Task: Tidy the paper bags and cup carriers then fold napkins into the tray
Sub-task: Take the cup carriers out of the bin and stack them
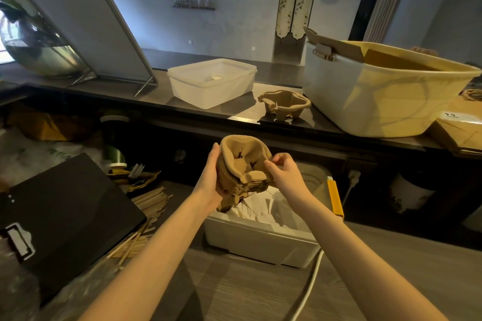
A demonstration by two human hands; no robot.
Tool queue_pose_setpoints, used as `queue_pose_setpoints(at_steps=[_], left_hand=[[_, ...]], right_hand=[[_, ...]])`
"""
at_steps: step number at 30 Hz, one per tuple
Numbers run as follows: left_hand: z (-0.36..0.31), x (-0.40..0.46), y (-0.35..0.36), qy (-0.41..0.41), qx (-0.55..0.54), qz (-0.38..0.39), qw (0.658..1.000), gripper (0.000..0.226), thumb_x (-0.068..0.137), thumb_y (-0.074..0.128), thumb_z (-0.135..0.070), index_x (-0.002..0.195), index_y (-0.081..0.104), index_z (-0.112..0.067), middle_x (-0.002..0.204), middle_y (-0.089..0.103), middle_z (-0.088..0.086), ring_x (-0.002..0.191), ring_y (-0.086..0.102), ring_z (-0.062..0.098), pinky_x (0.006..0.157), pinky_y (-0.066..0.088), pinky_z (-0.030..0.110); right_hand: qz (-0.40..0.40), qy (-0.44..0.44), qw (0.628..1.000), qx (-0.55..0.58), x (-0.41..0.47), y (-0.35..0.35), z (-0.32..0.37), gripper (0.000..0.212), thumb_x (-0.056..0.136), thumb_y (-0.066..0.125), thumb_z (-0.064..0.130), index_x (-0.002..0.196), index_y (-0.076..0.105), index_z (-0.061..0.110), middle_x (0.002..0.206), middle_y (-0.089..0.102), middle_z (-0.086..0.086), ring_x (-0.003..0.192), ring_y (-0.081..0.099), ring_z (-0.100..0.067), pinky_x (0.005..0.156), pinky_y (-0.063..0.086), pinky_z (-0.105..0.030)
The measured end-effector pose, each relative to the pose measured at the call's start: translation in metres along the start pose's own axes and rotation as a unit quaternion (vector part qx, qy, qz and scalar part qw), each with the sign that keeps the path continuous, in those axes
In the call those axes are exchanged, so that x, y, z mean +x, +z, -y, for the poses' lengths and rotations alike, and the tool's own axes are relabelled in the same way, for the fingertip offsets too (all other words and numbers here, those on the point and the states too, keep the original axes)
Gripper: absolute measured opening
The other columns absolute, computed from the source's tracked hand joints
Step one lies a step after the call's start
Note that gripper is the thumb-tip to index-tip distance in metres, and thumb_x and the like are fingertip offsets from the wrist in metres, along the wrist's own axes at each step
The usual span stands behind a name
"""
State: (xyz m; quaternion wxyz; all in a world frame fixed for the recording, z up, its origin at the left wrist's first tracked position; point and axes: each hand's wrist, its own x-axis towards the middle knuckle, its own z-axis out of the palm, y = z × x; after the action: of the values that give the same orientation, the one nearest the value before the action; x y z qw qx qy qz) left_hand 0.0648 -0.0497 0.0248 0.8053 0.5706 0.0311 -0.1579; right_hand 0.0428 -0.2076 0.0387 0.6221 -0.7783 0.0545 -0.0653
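I hold a stack of brown pulp cup carriers (241, 161) in front of me, above a white bin (260, 238). My left hand (210, 173) grips the stack's left side and underside. My right hand (283, 169) pinches its right rim with curled fingers. Another brown cup carrier (285, 104) sits on the raised dark counter (161, 94). White napkins (263, 207) lie crumpled in the white bin below my hands. A translucent white tray (212, 82) stands on the counter at the back.
A large white tub (375, 96) holding brown paper bags stands on the counter at right, with flat paper bags (461, 128) beside it. A black clipboard (60, 206) and wooden stirrers (150, 203) lie at left. A white cable (310, 286) crosses the lower worktop.
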Motion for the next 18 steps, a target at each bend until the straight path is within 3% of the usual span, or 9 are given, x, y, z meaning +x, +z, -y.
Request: queue_pose_setpoints(at_steps=[3, 7, 10, 14, 16, 18], left_hand=[[-0.005, 0.0, -0.006, -0.007, 0.013, 0.014, 1.0, 0.053, 0.088, 0.042, -0.057, 0.129, 0.046, -0.024, 0.122, 0.057, 0.011, 0.112, 0.055, 0.028, 0.094, 0.047, 0.043], [-0.011, 0.003, -0.018, 0.0, 0.012, -0.045, 0.999, 0.046, 0.09, 0.045, -0.049, 0.125, 0.048, -0.019, 0.12, 0.057, 0.016, 0.109, 0.056, 0.03, 0.089, 0.047, 0.042], [-0.016, 0.002, -0.026, 0.023, -0.022, -0.071, 0.997, 0.038, 0.093, 0.041, -0.047, 0.119, 0.051, -0.022, 0.116, 0.058, 0.014, 0.105, 0.055, 0.027, 0.084, 0.047, 0.039], [-0.022, 0.002, -0.042, 0.057, -0.058, -0.11, 0.991, 0.046, 0.093, 0.041, -0.047, 0.13, 0.047, -0.021, 0.119, 0.059, 0.013, 0.107, 0.057, 0.026, 0.077, 0.05, 0.036], [-0.023, 0.002, -0.051, 0.068, -0.064, -0.132, 0.987, 0.048, 0.092, 0.042, -0.048, 0.132, 0.044, -0.021, 0.121, 0.058, 0.013, 0.107, 0.057, 0.026, 0.074, 0.05, 0.035], [-0.022, 0.002, -0.058, 0.073, -0.067, -0.144, 0.985, 0.049, 0.092, 0.043, -0.048, 0.134, 0.042, -0.023, 0.123, 0.056, 0.011, 0.107, 0.056, 0.025, 0.072, 0.05, 0.034]], right_hand=[[0.01, 0.0, 1.0, 0.011, 0.004, 0.003, 0.0, 0.009, 0.097, 0.049, 0.025, 0.092, 0.044, 0.02, 0.09, 0.053, -0.003, 0.077, 0.054, -0.013, 0.067, 0.048, -0.021], [0.054, 0.015, 0.995, 0.082, 0.01, 0.003, 0.005, 0.011, 0.099, 0.043, 0.024, 0.101, 0.052, 0.018, 0.095, 0.06, -0.004, 0.088, 0.061, -0.019, 0.082, 0.052, -0.034], [0.055, 0.006, 0.996, 0.073, 0.018, 0.005, 0.002, 0.014, 0.1, 0.042, 0.021, 0.109, 0.052, 0.019, 0.103, 0.061, -0.003, 0.098, 0.061, -0.018, 0.084, 0.05, -0.029], [0.027, -0.022, 0.99, -0.139, 0.034, 0.01, -0.017, 0.024, 0.096, 0.05, 0.021, 0.119, 0.053, 0.018, 0.117, 0.057, -0.001, 0.106, 0.056, -0.016, 0.081, 0.045, -0.023], [0.028, -0.054, 0.958, -0.281, 0.042, 0.014, -0.026, 0.031, 0.095, 0.053, 0.024, 0.125, 0.051, 0.016, 0.124, 0.052, -0.004, 0.108, 0.054, -0.018, 0.087, 0.045, -0.025], [0.028, -0.07, 0.933, -0.351, 0.049, 0.019, -0.032, 0.04, 0.094, 0.055, 0.028, 0.131, 0.047, 0.016, 0.13, 0.046, -0.006, 0.112, 0.051, -0.021, 0.092, 0.044, -0.028]])
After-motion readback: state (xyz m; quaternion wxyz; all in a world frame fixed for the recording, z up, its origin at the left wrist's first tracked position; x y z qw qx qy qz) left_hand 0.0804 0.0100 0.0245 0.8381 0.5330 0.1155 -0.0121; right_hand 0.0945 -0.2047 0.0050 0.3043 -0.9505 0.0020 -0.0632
